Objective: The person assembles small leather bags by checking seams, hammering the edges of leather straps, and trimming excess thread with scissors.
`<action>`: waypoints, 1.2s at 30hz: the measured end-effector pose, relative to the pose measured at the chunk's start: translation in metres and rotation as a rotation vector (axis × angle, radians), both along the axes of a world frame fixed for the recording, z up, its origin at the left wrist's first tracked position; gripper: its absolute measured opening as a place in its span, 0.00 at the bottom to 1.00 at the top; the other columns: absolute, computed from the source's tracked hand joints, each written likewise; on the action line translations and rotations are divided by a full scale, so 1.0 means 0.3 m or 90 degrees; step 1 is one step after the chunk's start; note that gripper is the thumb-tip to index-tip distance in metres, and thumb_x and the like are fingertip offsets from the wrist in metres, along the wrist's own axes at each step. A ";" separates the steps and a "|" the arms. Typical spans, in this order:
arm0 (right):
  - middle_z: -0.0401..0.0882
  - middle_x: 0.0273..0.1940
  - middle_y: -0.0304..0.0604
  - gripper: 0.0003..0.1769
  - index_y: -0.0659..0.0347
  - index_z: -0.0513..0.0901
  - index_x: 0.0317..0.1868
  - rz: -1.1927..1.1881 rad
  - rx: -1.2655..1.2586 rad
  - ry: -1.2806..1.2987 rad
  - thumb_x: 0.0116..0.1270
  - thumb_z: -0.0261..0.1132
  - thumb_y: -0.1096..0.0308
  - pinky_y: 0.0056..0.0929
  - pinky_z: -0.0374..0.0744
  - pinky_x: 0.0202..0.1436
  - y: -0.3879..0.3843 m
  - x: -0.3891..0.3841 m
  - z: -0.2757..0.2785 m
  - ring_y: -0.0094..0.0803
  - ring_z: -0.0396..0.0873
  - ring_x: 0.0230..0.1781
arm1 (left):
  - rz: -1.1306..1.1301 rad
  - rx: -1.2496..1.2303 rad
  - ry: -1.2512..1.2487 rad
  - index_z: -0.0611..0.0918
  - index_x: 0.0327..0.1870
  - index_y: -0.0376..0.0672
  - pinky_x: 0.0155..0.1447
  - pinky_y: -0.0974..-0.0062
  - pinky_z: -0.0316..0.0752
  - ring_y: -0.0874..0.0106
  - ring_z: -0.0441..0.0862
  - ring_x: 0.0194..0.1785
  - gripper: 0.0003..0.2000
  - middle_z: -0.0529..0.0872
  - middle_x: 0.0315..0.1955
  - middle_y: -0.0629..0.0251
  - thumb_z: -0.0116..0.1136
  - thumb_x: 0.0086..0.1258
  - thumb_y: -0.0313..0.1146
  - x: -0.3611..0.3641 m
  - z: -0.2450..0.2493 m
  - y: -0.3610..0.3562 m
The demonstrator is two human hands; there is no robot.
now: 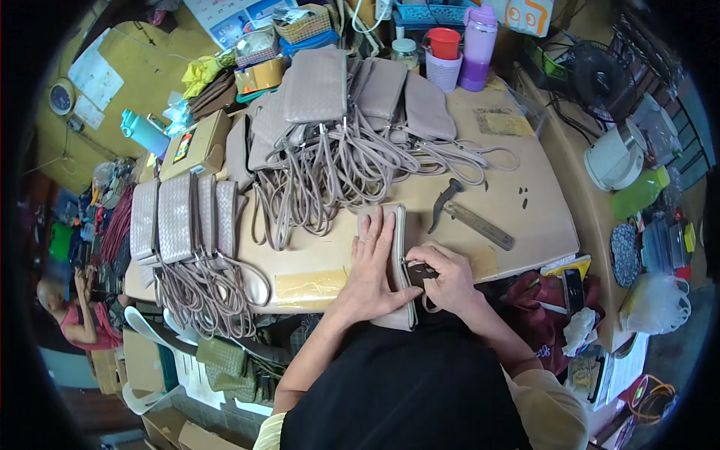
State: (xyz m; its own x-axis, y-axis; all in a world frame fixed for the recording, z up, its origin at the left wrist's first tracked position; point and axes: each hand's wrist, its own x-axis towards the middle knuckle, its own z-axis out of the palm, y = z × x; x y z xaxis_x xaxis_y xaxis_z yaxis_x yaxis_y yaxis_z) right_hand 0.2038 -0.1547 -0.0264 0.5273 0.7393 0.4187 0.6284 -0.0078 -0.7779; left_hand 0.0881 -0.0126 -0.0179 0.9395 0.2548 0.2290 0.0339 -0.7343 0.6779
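Note:
A greyish-pink zip pouch (397,319) lies lengthwise at the front edge of the table before me. My left hand (369,262) rests flat on its face, fingers stretched out and thumb spread toward the zip side. At the zipped right edge, the closed fingers of my right hand (444,276) pinch a small dark brown piece (420,274). Its exact kind is partly hidden by the fingers. A thin strap loop shows below that hand. Just beyond my right hand lies a hammer (480,225) with a dark curved head and a worn handle.
More pouches with wrist straps are piled at the back (316,86) and stacked at the left (180,217). A purple bottle (478,49) and a red cup (444,43) stand at the far edge. Another person (86,319) sits at far left.

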 end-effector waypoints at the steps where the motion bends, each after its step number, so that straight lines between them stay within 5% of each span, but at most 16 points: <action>1: 0.78 0.34 0.42 0.16 0.58 0.79 0.41 0.048 -0.005 -0.013 0.49 0.59 0.82 0.35 0.79 0.35 0.012 0.004 0.023 0.43 0.81 0.32 | -0.001 -0.034 -0.050 0.49 0.76 0.43 0.72 0.35 0.40 0.42 0.37 0.77 0.58 0.48 0.74 0.45 0.73 0.47 0.53 -0.003 0.008 0.025; 6: 0.77 0.34 0.37 0.18 0.56 0.80 0.39 0.108 0.017 -0.171 0.44 0.64 0.79 0.32 0.76 0.32 0.062 0.000 0.088 0.37 0.80 0.30 | -0.029 0.042 -0.062 0.58 0.73 0.44 0.73 0.41 0.45 0.44 0.47 0.75 0.53 0.56 0.70 0.46 0.73 0.44 0.52 -0.033 0.065 0.108; 9: 0.78 0.36 0.35 0.17 0.56 0.80 0.38 0.051 0.060 -0.303 0.43 0.65 0.78 0.31 0.76 0.31 0.089 0.005 0.107 0.35 0.79 0.29 | -0.068 -0.076 -0.059 0.62 0.69 0.41 0.72 0.54 0.56 0.48 0.60 0.67 0.46 0.63 0.62 0.45 0.71 0.46 0.43 -0.035 0.069 0.102; 12: 0.78 0.38 0.34 0.19 0.55 0.80 0.39 0.030 0.086 -0.266 0.42 0.65 0.79 0.32 0.76 0.32 0.118 0.012 0.123 0.35 0.80 0.30 | 0.017 -0.252 -0.197 0.61 0.68 0.37 0.74 0.55 0.53 0.49 0.55 0.71 0.44 0.62 0.63 0.46 0.69 0.48 0.37 -0.038 0.028 0.068; 16: 0.79 0.41 0.35 0.20 0.57 0.81 0.40 0.042 0.093 -0.255 0.42 0.64 0.80 0.32 0.78 0.34 0.139 -0.001 0.108 0.35 0.80 0.31 | 0.063 -0.163 -0.150 0.61 0.70 0.32 0.77 0.63 0.46 0.50 0.52 0.76 0.32 0.55 0.71 0.41 0.55 0.63 0.30 -0.075 0.038 0.037; 17: 0.79 0.43 0.36 0.20 0.58 0.81 0.39 0.045 0.105 -0.259 0.41 0.63 0.81 0.33 0.79 0.33 0.145 0.000 0.107 0.36 0.80 0.30 | 0.070 -0.180 -0.106 0.61 0.70 0.31 0.74 0.63 0.55 0.47 0.62 0.71 0.28 0.59 0.69 0.37 0.46 0.68 0.26 -0.083 0.036 0.023; 18: 0.79 0.43 0.36 0.20 0.58 0.81 0.39 0.046 0.106 -0.262 0.41 0.63 0.81 0.33 0.79 0.33 0.149 0.006 0.108 0.36 0.80 0.30 | 0.070 -0.179 -0.109 0.61 0.70 0.31 0.74 0.63 0.55 0.47 0.62 0.71 0.28 0.59 0.69 0.37 0.46 0.68 0.26 -0.092 0.050 0.015; 20: 0.79 0.42 0.37 0.19 0.57 0.81 0.39 -0.023 0.096 -0.293 0.41 0.62 0.81 0.33 0.79 0.32 0.151 0.027 0.114 0.37 0.80 0.29 | 0.106 -0.071 0.042 0.62 0.69 0.30 0.65 0.59 0.68 0.45 0.74 0.59 0.26 0.73 0.57 0.35 0.45 0.69 0.25 -0.109 0.103 -0.005; 21: 0.77 0.42 0.38 0.18 0.56 0.81 0.38 -0.044 0.083 -0.301 0.42 0.63 0.81 0.34 0.79 0.31 0.147 0.055 0.134 0.37 0.80 0.28 | 0.136 -0.005 0.078 0.64 0.68 0.31 0.50 0.54 0.75 0.43 0.79 0.44 0.25 0.80 0.41 0.36 0.46 0.69 0.25 -0.116 0.121 -0.015; 26: 0.73 0.43 0.39 0.17 0.56 0.81 0.39 -0.100 0.079 -0.300 0.46 0.64 0.81 0.35 0.79 0.31 0.190 0.113 0.159 0.39 0.80 0.28 | 0.126 -0.010 0.051 0.66 0.67 0.32 0.45 0.54 0.75 0.42 0.80 0.37 0.25 0.81 0.31 0.38 0.46 0.67 0.23 -0.136 0.106 -0.042; 28: 0.73 0.43 0.42 0.17 0.56 0.79 0.44 -0.154 0.126 -0.239 0.51 0.68 0.76 0.37 0.79 0.31 0.196 0.067 0.157 0.40 0.81 0.32 | 0.190 -0.063 0.020 0.67 0.68 0.35 0.45 0.53 0.74 0.41 0.80 0.38 0.27 0.80 0.32 0.35 0.45 0.63 0.22 -0.126 0.111 -0.024; 29: 0.74 0.45 0.43 0.27 0.57 0.74 0.52 -0.126 0.054 -0.167 0.52 0.74 0.65 0.40 0.79 0.37 0.164 0.036 0.151 0.42 0.82 0.38 | 0.211 -0.076 0.054 0.64 0.70 0.35 0.47 0.58 0.76 0.42 0.81 0.42 0.32 0.82 0.39 0.35 0.43 0.58 0.19 -0.126 0.127 -0.021; 32: 0.76 0.46 0.44 0.38 0.58 0.69 0.56 0.011 -0.034 0.053 0.47 0.78 0.56 0.42 0.79 0.46 0.142 -0.015 0.078 0.43 0.81 0.45 | 0.187 -0.021 -0.071 0.61 0.71 0.35 0.43 0.57 0.75 0.46 0.80 0.36 0.33 0.80 0.32 0.39 0.47 0.59 0.18 -0.117 0.073 -0.004; 36: 0.78 0.54 0.50 0.43 0.59 0.64 0.65 0.005 -0.065 0.067 0.50 0.76 0.63 0.39 0.78 0.51 0.173 -0.012 0.065 0.41 0.79 0.46 | 0.182 -0.104 -0.057 0.60 0.72 0.34 0.40 0.65 0.76 0.56 0.82 0.35 0.36 0.82 0.38 0.44 0.51 0.56 0.18 -0.100 0.058 0.019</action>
